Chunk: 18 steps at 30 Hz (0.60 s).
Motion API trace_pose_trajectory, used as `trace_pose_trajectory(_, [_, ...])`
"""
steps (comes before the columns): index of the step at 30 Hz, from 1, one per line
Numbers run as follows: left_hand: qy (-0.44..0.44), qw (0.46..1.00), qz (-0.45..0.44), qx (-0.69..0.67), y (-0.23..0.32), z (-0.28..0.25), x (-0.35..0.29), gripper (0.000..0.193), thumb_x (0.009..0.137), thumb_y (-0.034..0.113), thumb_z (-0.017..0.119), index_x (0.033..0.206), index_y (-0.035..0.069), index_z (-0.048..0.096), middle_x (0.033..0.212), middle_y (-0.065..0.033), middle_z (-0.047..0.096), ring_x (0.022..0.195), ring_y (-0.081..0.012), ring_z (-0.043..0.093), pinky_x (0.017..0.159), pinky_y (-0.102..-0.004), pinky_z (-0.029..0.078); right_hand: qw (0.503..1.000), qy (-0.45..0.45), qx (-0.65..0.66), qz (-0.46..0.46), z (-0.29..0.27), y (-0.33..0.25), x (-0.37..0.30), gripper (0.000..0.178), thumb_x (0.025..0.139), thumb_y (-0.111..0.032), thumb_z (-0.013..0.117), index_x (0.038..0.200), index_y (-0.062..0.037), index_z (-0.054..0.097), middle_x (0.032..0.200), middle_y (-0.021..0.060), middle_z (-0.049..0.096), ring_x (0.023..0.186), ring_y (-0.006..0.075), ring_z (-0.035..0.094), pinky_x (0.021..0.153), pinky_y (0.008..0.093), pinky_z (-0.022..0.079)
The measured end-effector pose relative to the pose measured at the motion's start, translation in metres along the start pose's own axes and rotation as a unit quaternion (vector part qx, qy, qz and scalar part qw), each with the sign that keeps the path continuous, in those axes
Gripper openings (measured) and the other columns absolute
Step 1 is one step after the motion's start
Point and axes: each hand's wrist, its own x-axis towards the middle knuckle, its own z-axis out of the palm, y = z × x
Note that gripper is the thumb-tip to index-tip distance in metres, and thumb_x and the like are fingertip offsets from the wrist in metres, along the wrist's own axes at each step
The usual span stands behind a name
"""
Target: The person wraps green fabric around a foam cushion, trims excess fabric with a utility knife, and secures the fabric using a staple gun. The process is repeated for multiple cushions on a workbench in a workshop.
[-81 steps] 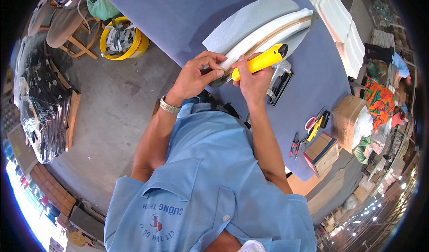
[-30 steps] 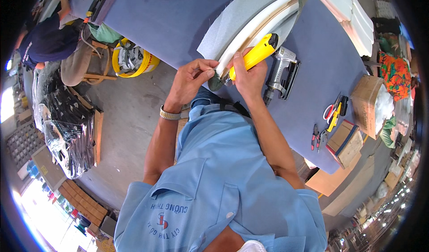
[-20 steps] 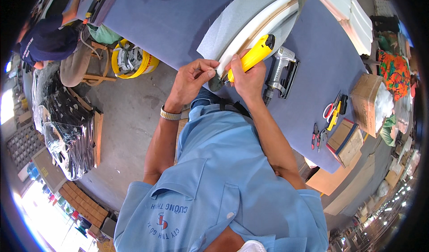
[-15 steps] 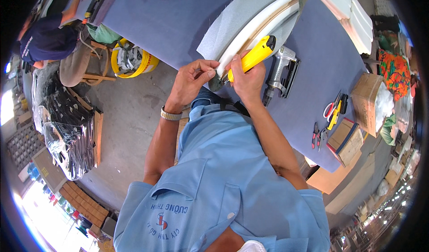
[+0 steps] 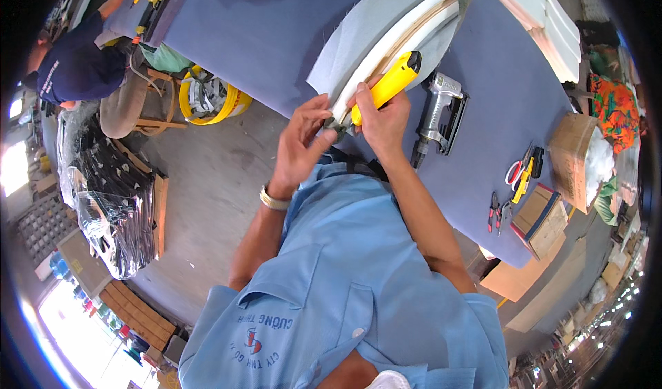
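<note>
White padding [image 5: 372, 52] lines the curved piece [image 5: 412, 30], upper centre, its grey cloth [image 5: 369, 22] seemingly unfastened, left hand [image 5: 301, 141] half-spread at the lower end, right hand [image 5: 383, 121] gripping a yellow tool [image 5: 396, 81].

Your right hand [image 5: 383, 121] closes around a yellow-handled tool [image 5: 393, 82], its black end pointing up and away. Your left hand [image 5: 301, 141], thumb and fingers parted, is at the near end of the curved padded piece [image 5: 378, 47]; grip there unclear. A silver staple gun [image 5: 437, 105] lies right of it on the blue-grey bench [image 5: 262, 44]. Farther right: scissors [image 5: 514, 174], pliers [image 5: 494, 213]. Floor, left: yellow bucket [image 5: 239, 106] containing scraps [image 5: 209, 94].
</note>
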Motion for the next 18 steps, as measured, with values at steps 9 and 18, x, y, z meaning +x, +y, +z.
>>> trace_pose_trajectory(9, [0.148, 0.961, 0.031, 0.230, -0.014, 0.018, -0.018, 0.050, 0.091, 0.004, 0.076, 0.138, -0.001, 0.057, 0.133, -0.0150, 0.064, 0.121, -0.0220, 0.064, 0.104, -0.0374, 0.053, 0.990, -0.067, 0.045, -0.114, -0.004, -0.037, -0.010, 0.016, 0.093, -0.004, 0.073, 0.101, -0.0033, 0.059, 0.079, 0.0045, 0.068, 0.069, 0.0102, 0.066, 0.061, 0.0266, 0.054])
trace_pose_trajectory(18, [0.148, 0.906, 0.114, 0.379, -0.012, 0.034, -0.023, 0.062, 0.085, 0.015, 0.083, 0.140, 0.001, 0.058, 0.132, -0.0187, 0.068, 0.115, -0.0309, 0.070, 0.095, -0.0371, 0.058, 0.879, 0.157, -0.451, 0.016, -0.270, 0.039, 0.007, 0.036, 0.092, -0.034, 0.076, 0.095, -0.0010, 0.063, 0.073, 0.0083, 0.066, 0.059, 0.0153, 0.063, 0.055, 0.0309, 0.048])
